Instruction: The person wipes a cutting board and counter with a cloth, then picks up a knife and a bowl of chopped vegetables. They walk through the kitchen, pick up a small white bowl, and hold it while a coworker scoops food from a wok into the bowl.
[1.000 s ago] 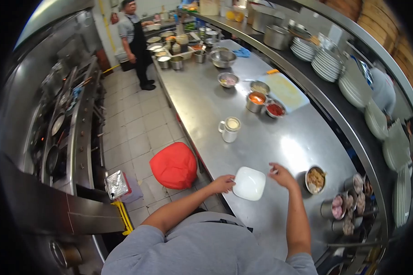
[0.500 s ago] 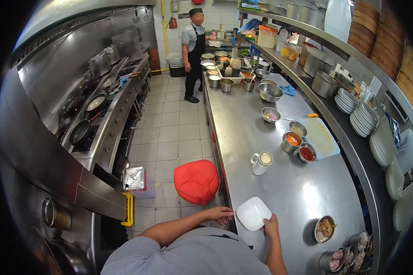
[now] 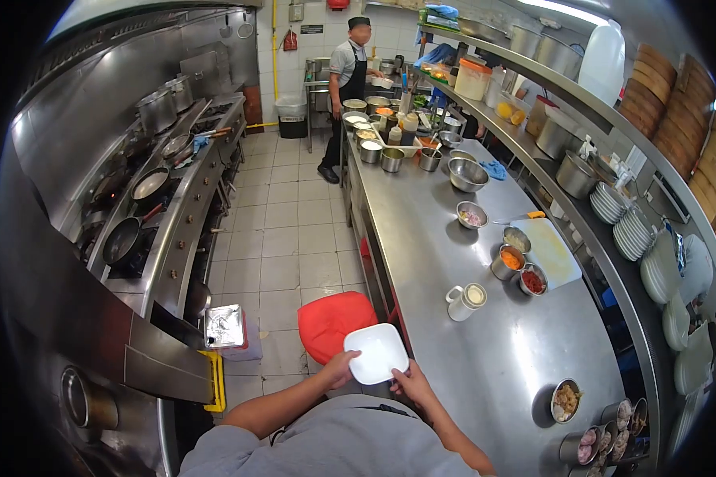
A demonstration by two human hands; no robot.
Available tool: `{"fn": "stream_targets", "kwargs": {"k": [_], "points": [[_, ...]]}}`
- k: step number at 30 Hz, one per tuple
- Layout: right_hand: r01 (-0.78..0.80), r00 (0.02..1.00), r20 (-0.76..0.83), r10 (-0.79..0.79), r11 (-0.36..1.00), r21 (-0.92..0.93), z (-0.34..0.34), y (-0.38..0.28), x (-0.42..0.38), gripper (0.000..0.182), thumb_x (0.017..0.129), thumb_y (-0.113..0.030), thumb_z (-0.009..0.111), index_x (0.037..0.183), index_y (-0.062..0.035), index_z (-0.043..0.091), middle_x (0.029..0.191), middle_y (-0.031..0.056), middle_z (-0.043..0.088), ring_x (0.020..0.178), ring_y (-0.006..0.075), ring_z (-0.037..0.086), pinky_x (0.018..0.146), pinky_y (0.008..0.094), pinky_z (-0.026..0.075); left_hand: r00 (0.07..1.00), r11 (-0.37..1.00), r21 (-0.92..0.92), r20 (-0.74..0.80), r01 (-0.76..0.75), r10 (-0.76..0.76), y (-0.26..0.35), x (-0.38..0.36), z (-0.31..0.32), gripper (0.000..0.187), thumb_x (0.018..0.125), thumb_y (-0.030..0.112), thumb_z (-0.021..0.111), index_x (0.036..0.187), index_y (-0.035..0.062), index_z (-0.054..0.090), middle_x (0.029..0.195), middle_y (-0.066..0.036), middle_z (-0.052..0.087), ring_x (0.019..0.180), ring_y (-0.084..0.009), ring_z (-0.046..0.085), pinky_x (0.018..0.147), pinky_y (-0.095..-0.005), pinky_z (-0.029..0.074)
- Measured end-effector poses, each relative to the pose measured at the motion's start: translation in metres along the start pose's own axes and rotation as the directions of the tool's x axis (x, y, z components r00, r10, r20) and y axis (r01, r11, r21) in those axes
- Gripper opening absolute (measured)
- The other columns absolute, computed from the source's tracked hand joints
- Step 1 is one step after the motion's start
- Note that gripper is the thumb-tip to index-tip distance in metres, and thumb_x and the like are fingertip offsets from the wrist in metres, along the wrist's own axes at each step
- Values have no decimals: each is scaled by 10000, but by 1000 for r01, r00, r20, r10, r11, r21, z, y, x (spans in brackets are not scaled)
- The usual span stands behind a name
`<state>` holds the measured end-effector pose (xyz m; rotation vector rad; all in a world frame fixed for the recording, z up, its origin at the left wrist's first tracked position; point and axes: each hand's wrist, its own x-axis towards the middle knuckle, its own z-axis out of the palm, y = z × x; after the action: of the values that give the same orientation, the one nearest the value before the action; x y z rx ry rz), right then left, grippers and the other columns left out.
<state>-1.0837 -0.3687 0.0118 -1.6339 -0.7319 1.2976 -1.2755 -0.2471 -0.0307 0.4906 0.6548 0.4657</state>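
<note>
Fingers (image 3: pixel 400 376) on white dish (image 3: pixel 376 352), red object (image 3: pixel 330 314) partly behind, mug (image 3: pixel 461 308) on nearby counter (image 3: pixel 525 350).

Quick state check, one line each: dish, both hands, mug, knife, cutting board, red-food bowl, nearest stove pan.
White dish: held off the counter, looks empty
Left hand: gripping the dish's left side
Right hand: gripping its lower right corner
White mug: upright, contents unclear
Knife: lying at the cutting board's edge
Cutting board: flat on the counter
Red-food bowl: upright, uncovered
Nearest pan: on the stove, looks empty
</note>
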Motion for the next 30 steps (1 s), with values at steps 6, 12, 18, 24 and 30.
{"fn": "stream_targets", "kwargs": {"k": [6, 12, 18, 24, 30], "points": [[76, 995, 76, -70, 993, -88, 8, -60, 74, 765, 856, -174, 580, 1398, 10, 73, 786, 90, 610, 552, 137, 583, 464, 245, 469, 955, 978, -66, -234, -200, 180, 50, -35, -90, 503, 882, 288, 443, 1271, -23, 375, 1182, -156, 537, 1092, -263, 534, 945, -380, 412], [166, 986, 16, -165, 973, -159, -4, -147, 156, 725, 856, -185, 572, 1397, 10, 131, 826, 111, 622, 572, 158, 579, 483, 271, 466, 864, 924, -134, -423, -358, 273, 59, -80, -151, 500, 875, 275, 440, 1283, -3, 362, 1212, -138, 514, 1096, -261, 530, 943, -392, 415], [29, 996, -68, -53, 948, -318, -33, -205, 242, 749, 828, -229, 608, 1393, 2, 174, 901, 131, 614, 671, 174, 597, 519, 290, 482, 781, 877, -173, -554, -448, 289, 54, -107, -155, 514, 873, 278, 423, 1301, 1, 354, 1251, -143, 494, 1123, -281, 513, 955, -398, 407], [-17, 931, -273, -243, 718, -696, -153, -200, 387, 618, 735, -327, 675, 1216, 17, 495, 1044, 159, 602, 804, 245, 604, 569, 363, 510, 696, 839, -121, -627, -530, 349, 72, -100, -129, 529, 874, 293, 417, 1310, 2, 347, 1265, -139, 485, 1143, -282, 496, 959, -398, 399], [-132, 939, -263, -220, 474, -871, -234, -192, 457, 559, 727, -334, 656, 1158, 5, 548, 1216, 227, 507, 1075, 364, 529, 915, 395, 433, 614, 798, -89, -691, -596, 382, 87, -83, -92, 549, 866, 300, 430, 1326, 17, 331, 1277, -133, 476, 1160, -281, 480, 974, -405, 381]]}}
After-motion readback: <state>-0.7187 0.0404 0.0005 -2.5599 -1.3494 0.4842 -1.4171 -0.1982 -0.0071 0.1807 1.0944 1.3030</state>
